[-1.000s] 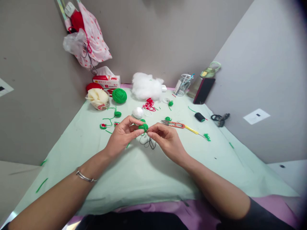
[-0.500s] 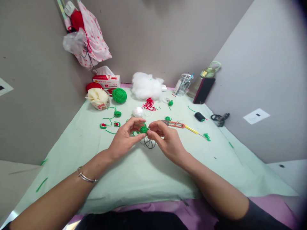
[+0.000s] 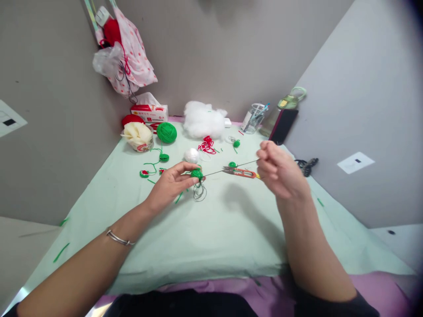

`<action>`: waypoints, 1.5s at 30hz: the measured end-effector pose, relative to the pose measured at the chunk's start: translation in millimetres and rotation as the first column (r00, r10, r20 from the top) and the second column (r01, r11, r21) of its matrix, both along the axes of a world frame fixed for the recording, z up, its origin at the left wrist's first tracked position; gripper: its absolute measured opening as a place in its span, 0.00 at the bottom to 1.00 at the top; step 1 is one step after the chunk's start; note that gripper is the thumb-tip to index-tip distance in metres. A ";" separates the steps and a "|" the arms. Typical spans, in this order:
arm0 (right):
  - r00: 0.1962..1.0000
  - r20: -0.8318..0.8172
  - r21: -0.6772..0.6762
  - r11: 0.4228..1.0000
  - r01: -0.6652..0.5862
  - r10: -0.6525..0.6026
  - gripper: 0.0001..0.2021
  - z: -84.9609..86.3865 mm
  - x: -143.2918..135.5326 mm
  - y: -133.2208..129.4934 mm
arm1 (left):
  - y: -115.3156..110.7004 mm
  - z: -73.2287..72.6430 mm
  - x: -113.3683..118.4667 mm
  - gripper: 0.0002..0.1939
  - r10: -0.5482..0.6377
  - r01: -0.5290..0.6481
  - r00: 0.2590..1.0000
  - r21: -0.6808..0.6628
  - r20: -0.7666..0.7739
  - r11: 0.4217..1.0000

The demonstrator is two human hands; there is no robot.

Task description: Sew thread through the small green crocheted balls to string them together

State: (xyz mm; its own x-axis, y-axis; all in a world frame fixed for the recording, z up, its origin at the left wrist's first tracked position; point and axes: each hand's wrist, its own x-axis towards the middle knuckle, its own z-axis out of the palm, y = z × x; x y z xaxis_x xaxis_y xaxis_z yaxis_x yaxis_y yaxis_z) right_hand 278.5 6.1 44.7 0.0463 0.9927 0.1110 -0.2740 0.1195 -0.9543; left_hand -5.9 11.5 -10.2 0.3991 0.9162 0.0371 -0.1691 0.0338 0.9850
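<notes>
The left hand (image 3: 172, 181) grasps in its fingers one green crocheted piece (image 3: 196, 173), the right hand (image 3: 281, 171) one dark thread (image 3: 213, 173).

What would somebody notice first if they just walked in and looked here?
Probably the dark thread, stretched tight between the green piece in the left hand and the closed right hand. After that, maybe the big white fluff at the back of the table, with a green yarn ball to its left.
</notes>
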 end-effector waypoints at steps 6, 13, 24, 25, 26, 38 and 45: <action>0.805 -0.123 0.271 0.760 0.590 -0.581 0.18 -1.9 133.3 20.1 | 0.2 9.4 -5.1 0.14 -0.013 0.023 0.992 -0.077 0.123 0.997; 0.900 0.183 0.331 0.886 0.323 -0.396 0.08 -3.3 60.7 14.0 | 1.0 8.1 -6.7 0.14 -0.007 0.007 1.000 -0.014 0.006 1.000; 0.868 0.467 0.122 0.960 -0.253 0.169 0.08 -24.2 -69.3 -15.0 | 1.8 5.3 -6.7 0.17 0.007 -0.004 0.992 0.021 -0.126 1.000; 0.918 0.378 0.130 0.974 -0.184 0.123 0.07 -21.6 -59.3 -10.9 | 2.5 5.2 -7.2 0.17 0.014 -0.011 0.993 0.023 -0.118 1.000; 0.958 0.281 0.139 0.985 -0.101 0.058 0.07 -18.6 -48.2 -6.3 | 3.2 5.1 -7.6 0.17 0.016 -0.014 0.994 0.026 -0.105 1.000; 0.805 -0.321 0.162 0.809 0.565 -0.498 0.07 6.6 85.1 15.7 | 6.3 4.6 -9.9 0.14 -0.015 0.016 0.998 0.008 -0.059 1.000; 0.678 -0.365 0.162 0.673 0.721 -0.638 0.14 9.8 127.2 8.9 | 7.6 4.5 -11.3 0.15 -0.027 0.026 0.998 -0.018 -0.059 0.999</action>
